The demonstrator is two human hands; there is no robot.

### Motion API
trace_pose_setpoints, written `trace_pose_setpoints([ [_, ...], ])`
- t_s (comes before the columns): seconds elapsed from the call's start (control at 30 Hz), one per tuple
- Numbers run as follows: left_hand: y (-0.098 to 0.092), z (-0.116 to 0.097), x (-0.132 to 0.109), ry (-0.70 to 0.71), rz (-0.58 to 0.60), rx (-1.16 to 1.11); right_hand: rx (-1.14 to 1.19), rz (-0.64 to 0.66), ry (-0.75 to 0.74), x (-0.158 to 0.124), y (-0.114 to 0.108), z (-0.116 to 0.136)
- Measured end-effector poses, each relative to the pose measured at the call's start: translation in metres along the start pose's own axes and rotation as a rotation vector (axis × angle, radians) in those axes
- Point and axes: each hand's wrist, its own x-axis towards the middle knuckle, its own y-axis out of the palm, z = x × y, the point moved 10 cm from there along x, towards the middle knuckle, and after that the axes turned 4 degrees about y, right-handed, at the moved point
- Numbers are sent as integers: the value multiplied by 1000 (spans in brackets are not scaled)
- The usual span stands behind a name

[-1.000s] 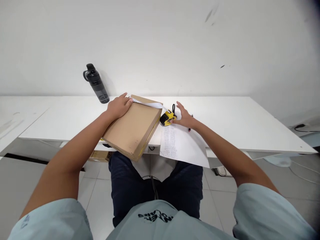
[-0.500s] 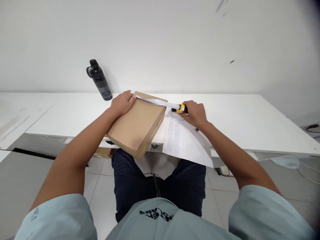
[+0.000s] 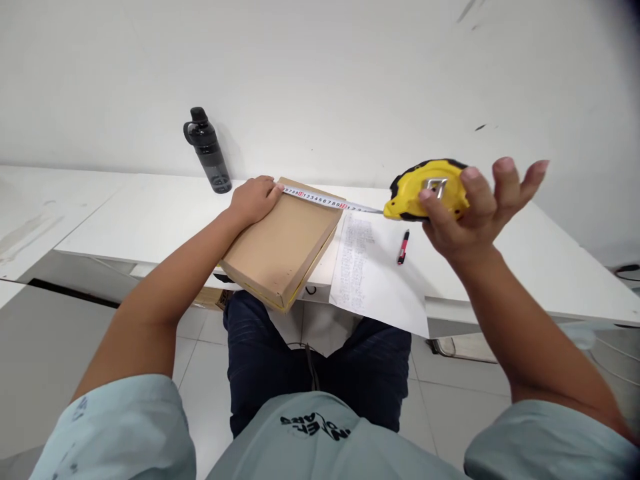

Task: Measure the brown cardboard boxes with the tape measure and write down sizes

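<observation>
A flat brown cardboard box lies on the white desk and juts over its front edge. My left hand rests on the box's far left corner, its thumb pressing the end of the measuring tape's blade there. The blade, with its numbers facing up, stretches along the far side of the box to the yellow and black tape measure. My right hand holds that case raised above the desk, gripped between thumb and index finger, the other fingers spread.
A handwritten sheet of paper lies right of the box and overhangs the desk edge. On it rests a red and black pen. A dark water bottle leans against the wall behind the white desk.
My right hand has lifted the tape measure up and to the right, turning its side towards me. More blade shows, numbers now visible, and the pen is uncovered. My left hand stays on the corner.
</observation>
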Motion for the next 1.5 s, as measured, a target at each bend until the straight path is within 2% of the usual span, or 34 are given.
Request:
trace_pose_setpoints([
  [0.13, -2, 1, -1, -20, -15, -2, 78, 108, 35, -26, 18, 11],
  [0.23, -3, 4, -2, -46, -20, 3, 73, 113, 0, -41, 31, 10],
  [0.33, -5, 5, -1, -42, -39, 23, 16, 25, -93, -48, 37, 7],
  [0.43, -6, 9, -2, -70, -42, 42, -24, -131, -184, -51, 36, 4],
  [0.57, -7, 11, -5, -96, -38, 48, -33, -297, -223, -48, 31, -6],
  [0.73, -11, 2, -7, -10, -87, 51, 43, -409, -180, -45, 22, -26],
  [0.87, -11, 0, -7, -3, -97, 87, 97, -470, -229, -51, 18, -35],
  [1.07, -8, -4, -4, 7, -75, 146, 195, -536, -333, -70, 13, -30],
  [1.27, -9, -5, -4, -28, -71, 141, 208, -552, -266, -84, 15, -13],
  [1.4, -10, -4, -4, -23, -73, 104, 185, -747, -219, -97, 20, -14],
  [1.5, -9, -1, -4, -26, -70, 95, 136, -848, -156, -104, 38, -10],
])
